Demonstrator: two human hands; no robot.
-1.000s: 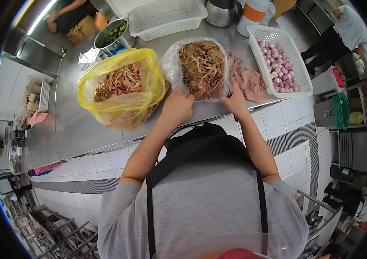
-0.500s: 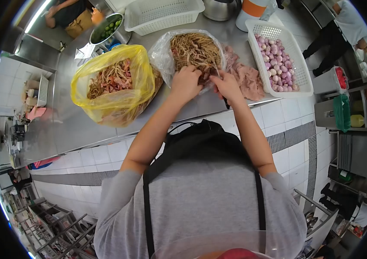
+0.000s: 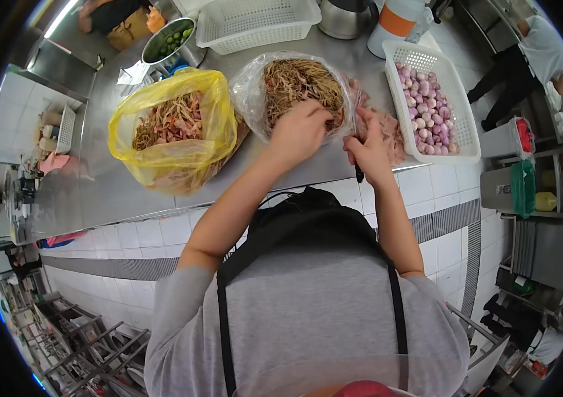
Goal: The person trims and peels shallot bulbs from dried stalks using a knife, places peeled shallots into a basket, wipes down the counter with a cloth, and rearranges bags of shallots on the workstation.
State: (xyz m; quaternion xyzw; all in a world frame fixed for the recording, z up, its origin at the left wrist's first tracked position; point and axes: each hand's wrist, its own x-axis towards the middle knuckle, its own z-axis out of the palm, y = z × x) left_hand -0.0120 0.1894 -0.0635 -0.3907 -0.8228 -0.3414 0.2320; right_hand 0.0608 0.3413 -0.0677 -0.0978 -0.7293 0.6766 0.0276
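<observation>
My left hand (image 3: 301, 133) is over the near edge of a clear plastic bag (image 3: 247, 92) full of brown, dried stalks (image 3: 301, 79). Its fingers are curled among the stalks, and what they pinch is hidden. To its right, my right hand (image 3: 372, 151) is closed around a small knife (image 3: 359, 173) whose black handle end sticks out below the palm; the blade is hard to see. Pinkish, crumpled, skin-like material (image 3: 392, 135) lies beside the right hand. A white basket (image 3: 468, 126) further right holds many peeled purple-white shallots (image 3: 425, 106).
A yellow plastic bag (image 3: 123, 126) with stalks and reddish skins stands at left. Behind are a metal pot (image 3: 195, 53) of green limes, a white basket (image 3: 255, 23), a steel jug (image 3: 341, 18) and an orange-banded container (image 3: 394, 23). The steel counter's (image 3: 129, 205) front edge is near me. Another person (image 3: 546, 46) stands at right.
My hands have moved apart. The left has lifted slightly over the bag's stalks, and the right has shifted right with the knife toward the shallot basket.
</observation>
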